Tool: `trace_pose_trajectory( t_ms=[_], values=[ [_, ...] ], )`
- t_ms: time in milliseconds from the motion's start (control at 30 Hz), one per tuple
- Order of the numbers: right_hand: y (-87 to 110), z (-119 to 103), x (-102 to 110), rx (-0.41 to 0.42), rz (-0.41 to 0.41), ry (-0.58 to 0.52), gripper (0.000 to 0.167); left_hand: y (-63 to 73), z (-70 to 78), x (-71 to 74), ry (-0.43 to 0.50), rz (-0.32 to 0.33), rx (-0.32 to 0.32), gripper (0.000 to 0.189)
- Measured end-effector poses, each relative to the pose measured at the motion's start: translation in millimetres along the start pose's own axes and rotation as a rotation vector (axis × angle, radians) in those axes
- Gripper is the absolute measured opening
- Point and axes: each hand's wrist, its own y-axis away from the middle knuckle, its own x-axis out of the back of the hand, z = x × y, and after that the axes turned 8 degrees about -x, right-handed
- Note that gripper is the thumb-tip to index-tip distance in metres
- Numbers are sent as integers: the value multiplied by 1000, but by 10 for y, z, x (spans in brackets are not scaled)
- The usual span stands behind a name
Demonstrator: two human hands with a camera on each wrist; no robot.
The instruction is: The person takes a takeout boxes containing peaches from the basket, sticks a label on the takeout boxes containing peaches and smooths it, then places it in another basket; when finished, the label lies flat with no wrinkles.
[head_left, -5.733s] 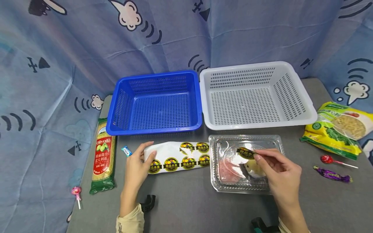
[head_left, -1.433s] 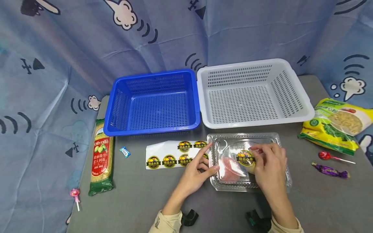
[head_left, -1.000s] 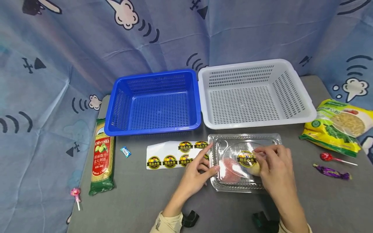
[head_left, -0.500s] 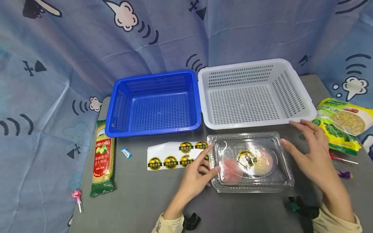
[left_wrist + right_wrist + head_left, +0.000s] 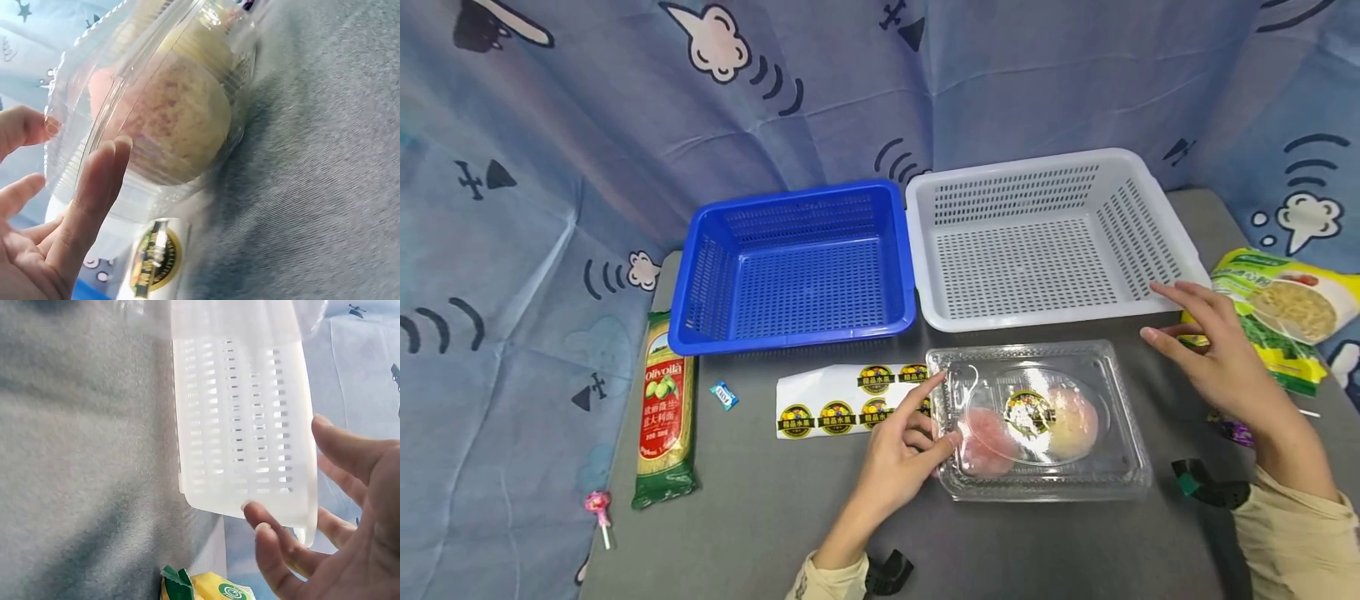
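A clear plastic clamshell box (image 5: 1120, 475) lies in front of the white basket, a pinkish round fruit (image 5: 988, 442) and a yellow-pink one (image 5: 1075, 423) inside. A round black-and-gold sticker (image 5: 1028, 412) is on its lid. My left hand (image 5: 898, 458) holds the box's left rim, thumb over the edge and other fingers curled beside it; the left wrist view shows the thumb (image 5: 94, 187) against the plastic. My right hand (image 5: 1221, 358) is raised near the front right corner of the white basket (image 5: 1052, 321), fingers spread, holding nothing. A sticker sheet (image 5: 808, 387) lies by my left hand.
The blue basket (image 5: 797, 342) stands left of the white one. A spaghetti pack (image 5: 664, 417), a small blue-wrapped candy (image 5: 725, 395) and a pink lollipop (image 5: 598, 504) are at left. At right are a yellow pasta bag (image 5: 1292, 308) and a purple-wrapped candy (image 5: 1232, 429), partly hidden by my right arm.
My right hand placed a sticker on the lid, pressed there, then moved right and away toward the white basket. My left hand went from the sticker sheet to the box's left rim.
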Motion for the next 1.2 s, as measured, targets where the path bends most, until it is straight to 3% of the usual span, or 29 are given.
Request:
trace_pose_trajectory(
  t_ms=[133, 333, 567, 633, 767, 833, 1000, 1200],
  values=[
    [-83, 7, 7, 21, 33, 11, 54, 15, 62, 36, 7, -22, -14, 74],
    [-154, -29, 2, -22, 47, 86, 32, 11, 228, 91, 57, -49, -38, 76],
    [-163, -26, -5, -50, 59, 64, 26, -134, 477, 208, 119, -76, -94, 78],
    [-170, 4, -3, -22, 71, 12, 28, -208, 545, 245, 124, -76, -113, 79],
    [-188, 69, 6, 36, 86, -75, 61, -396, 659, 314, 119, -70, -158, 78],
    [-190, 90, 19, 49, 80, -91, 69, -504, 710, 349, 114, -65, -184, 78],
    [-185, 97, 36, 46, 67, -82, 58, -792, 819, 442, 103, -36, -252, 77],
    [-214, 46, 6, -4, 92, 29, 23, -1150, 877, 537, 83, 7, -298, 75]
  ],
)
